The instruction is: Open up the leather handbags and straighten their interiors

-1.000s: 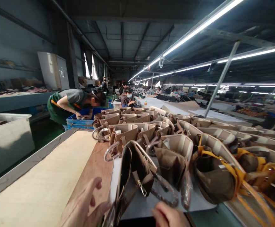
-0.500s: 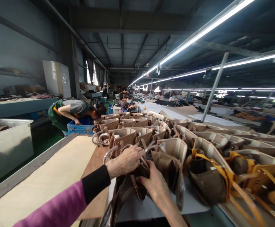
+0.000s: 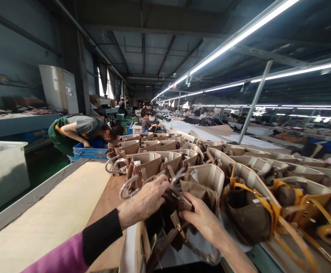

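Observation:
A brown handbag (image 3: 179,201) stands between my hands at the front of the rows. My left hand (image 3: 146,198), in a purple sleeve with a black cuff, curls its fingers at the bag's top left edge. From the right, my right hand (image 3: 201,217) grips the bag's upper edge between thumb and fingers. Below that hand hangs a brown strap (image 3: 179,226) with metal fittings. A plastic-wrapped handle (image 3: 128,187) arches beside my left hand. Just behind my right hand, a beige-lined bag (image 3: 210,175) stands upright with its top spread. My left fingertips are partly hidden.
Several rows of beige-lined bags (image 3: 146,161) cover the table ahead. Bags with yellow straps (image 3: 249,216) stand at right. A pale board (image 3: 57,204) lies at left. A person (image 3: 82,129) bends over a blue crate (image 3: 88,152); a white bin (image 3: 4,170) stands far left.
The bag's top edge and my right hand have shifted right, and the buckled strap has swung out to the right. My left hand has moved slightly left. The view has turned slightly right.

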